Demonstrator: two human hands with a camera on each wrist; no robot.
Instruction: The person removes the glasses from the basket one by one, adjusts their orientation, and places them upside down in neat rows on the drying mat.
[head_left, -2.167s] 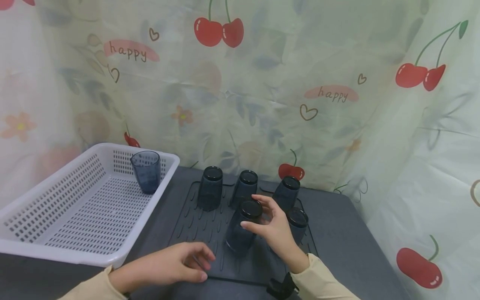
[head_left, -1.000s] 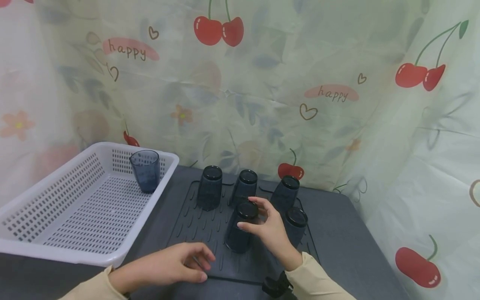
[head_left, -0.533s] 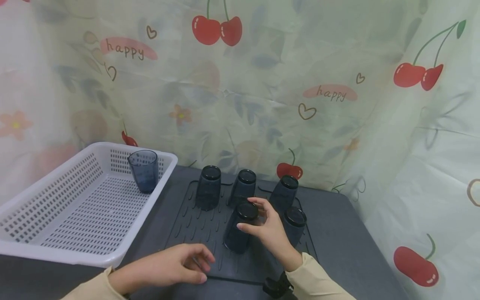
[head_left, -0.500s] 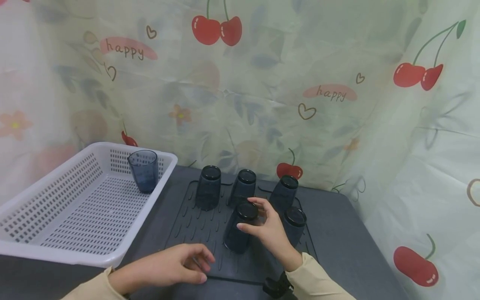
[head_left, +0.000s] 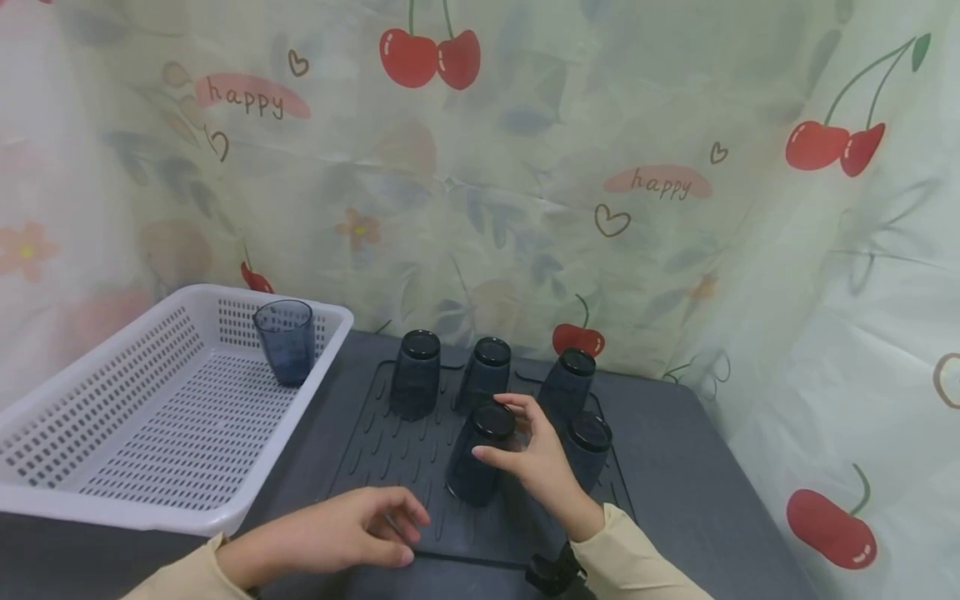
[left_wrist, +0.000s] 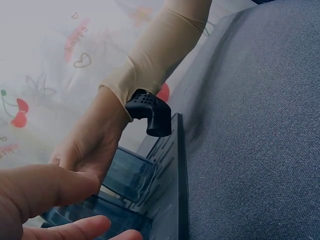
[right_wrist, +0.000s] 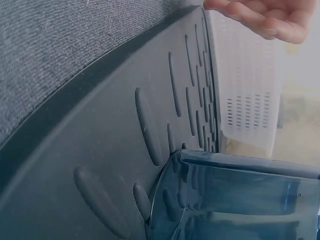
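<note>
Little has moved: right hand (head_left: 536,467) still clasps the upturned cup (head_left: 480,454) on the ribbed mat (head_left: 390,458), so lift straight, while left hand (head_left: 337,529) rests loosely uncurled.

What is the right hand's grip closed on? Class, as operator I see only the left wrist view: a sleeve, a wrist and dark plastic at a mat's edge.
Observer: In the head view, the right hand grips an upside-down dark tumbler near its base, over the ribbed mat.
Operator: How many tumblers are on that mat?
Observer: Five, all upside down: the gripped one, a neighbour to its right and a back row of three.
Operator: Are there any elsewhere?
Observer: One upright tumbler stands in the far corner of the white basket, left of the mat.
</note>
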